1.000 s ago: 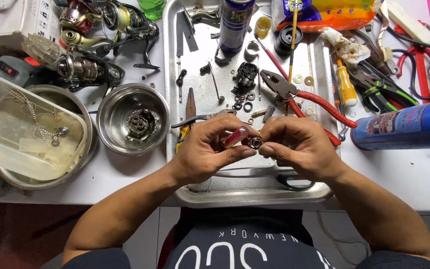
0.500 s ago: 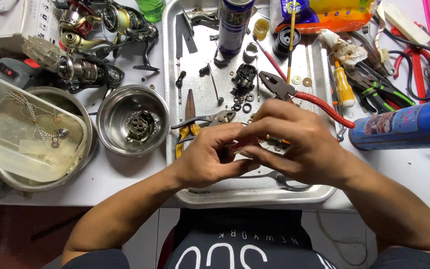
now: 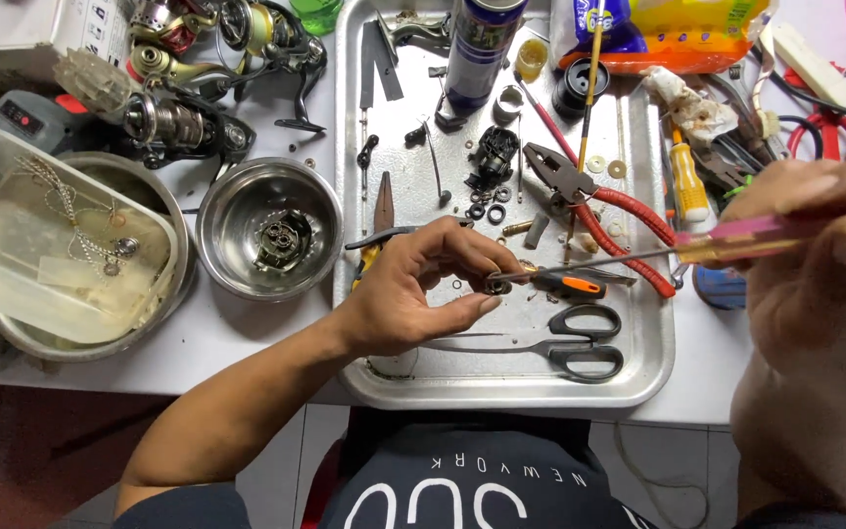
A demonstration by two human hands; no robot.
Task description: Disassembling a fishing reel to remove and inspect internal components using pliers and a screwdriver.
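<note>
Now the right hand [image 3: 815, 264] has drawn back toward the camera and off to the right, where half a second ago it lay cupped over the left; its fingers are closed around the pink-and-yellow handle of a long screwdriver [image 3: 629, 257]. That opens the view of the work: the shaft reaches across to the left hand [image 3: 413, 289], and its tip meets a small dark ring-shaped part [image 3: 497, 286] pinched between the left thumb and fingertips, above the near half of the metal tray [image 3: 501, 387]. It looks like a bearing or bushing, though it is too small to be sure. A second ago both hands gripped that part together, with no tool in sight. Just beyond lie black-handled scissors [image 3: 580, 338], then red-handled pliers [image 3: 599, 201]. Farther left on the surface sits a steel bowl [image 3: 232, 196] with a reel part inside.
</note>
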